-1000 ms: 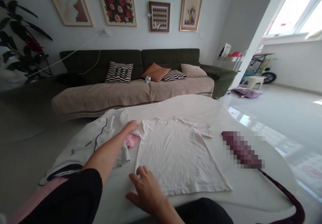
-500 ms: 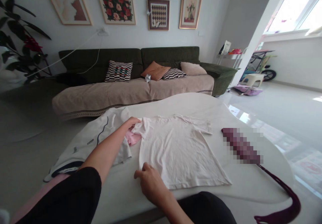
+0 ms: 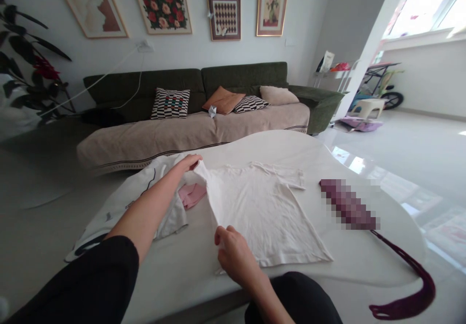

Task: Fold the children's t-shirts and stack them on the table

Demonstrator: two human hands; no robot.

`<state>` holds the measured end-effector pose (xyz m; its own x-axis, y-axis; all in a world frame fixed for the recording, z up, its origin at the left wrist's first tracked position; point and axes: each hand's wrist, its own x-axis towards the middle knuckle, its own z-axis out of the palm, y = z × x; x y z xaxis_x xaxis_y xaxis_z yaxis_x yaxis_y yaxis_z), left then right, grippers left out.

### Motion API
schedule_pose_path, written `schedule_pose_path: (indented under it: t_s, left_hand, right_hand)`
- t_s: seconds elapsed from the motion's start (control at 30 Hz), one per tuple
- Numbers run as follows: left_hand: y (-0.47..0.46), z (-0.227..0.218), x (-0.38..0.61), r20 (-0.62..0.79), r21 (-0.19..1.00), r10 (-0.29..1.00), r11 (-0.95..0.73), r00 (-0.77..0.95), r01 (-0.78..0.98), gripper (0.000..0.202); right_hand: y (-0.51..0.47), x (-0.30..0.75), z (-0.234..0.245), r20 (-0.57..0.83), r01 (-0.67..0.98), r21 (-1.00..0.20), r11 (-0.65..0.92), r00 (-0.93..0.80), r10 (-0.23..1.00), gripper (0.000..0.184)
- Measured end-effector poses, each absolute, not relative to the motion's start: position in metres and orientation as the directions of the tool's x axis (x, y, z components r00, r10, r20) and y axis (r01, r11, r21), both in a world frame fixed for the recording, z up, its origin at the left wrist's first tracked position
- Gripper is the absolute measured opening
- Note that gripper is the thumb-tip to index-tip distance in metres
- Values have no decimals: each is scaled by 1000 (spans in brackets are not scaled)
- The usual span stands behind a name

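Note:
A white T-shirt (image 3: 255,212) lies spread on the white table (image 3: 178,275), with its left edge lifted off the surface. My left hand (image 3: 192,162) is closed on that shirt near the sleeve and shoulder at the far left. Nearer to me, my right hand (image 3: 235,251) pinches the same side edge lower down, close to the hem. Between the two hands the fabric is pulled into a raised fold. Under my left forearm lie a white and grey garment with dark trim (image 3: 171,219) and a folded pink cloth (image 3: 191,195).
To the right on the table is a dark purple item (image 3: 349,207), partly blurred out, with a long strap (image 3: 418,275) hanging over the table's edge. Behind the table stands a green sofa (image 3: 240,78) with a beige cover and several cushions.
My right hand has moved right and taken hold of the shirt's side edge. My left hand has raised the sleeve end, and the left side of the shirt has come up off the table.

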<state>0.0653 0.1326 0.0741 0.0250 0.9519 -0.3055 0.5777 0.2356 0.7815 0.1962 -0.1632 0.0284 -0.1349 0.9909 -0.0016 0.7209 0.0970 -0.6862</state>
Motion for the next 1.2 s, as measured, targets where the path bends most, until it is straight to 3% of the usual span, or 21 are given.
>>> schedule_pose_path:
  t_s: [0.2,0.47,0.73,0.93,0.97,1.07,1.2]
  left_hand:
    - [131,78,164,-256,843,954,141,157,518,27]
    - [109,29,232,-230,843,949,85,214,531,28]
    - [97,22,220,24,829,980,-131,200,544,26]
    - [9,0,148,216,728,905,-400,367,557,37]
    - [-11,-9,132,227,642,872,-468,433,607,40]
    - [-62,-31,90,119,453,825,-541,553,709,47]
    - [-106,-33,68,39,352,833,-528,552,773,56]
  right_hand:
    - [-164,232,20,-153,802,-598,-7,-106,983,34]
    - [-164,239,10,-224,882,-467,-62,-49,973,31]
    - [-164,244,14,-195,916,-394,-77,-1,981,30]
    - [-162,245,9,-225,921,-381,-81,-7,974,29]
    - [-162,245,9,-223,921,-381,-83,-5,975,29]
    - [-161,248,9,-205,912,-402,-77,-8,979,27]
    - [-157,255,7,-186,894,-443,-67,-18,982,24]
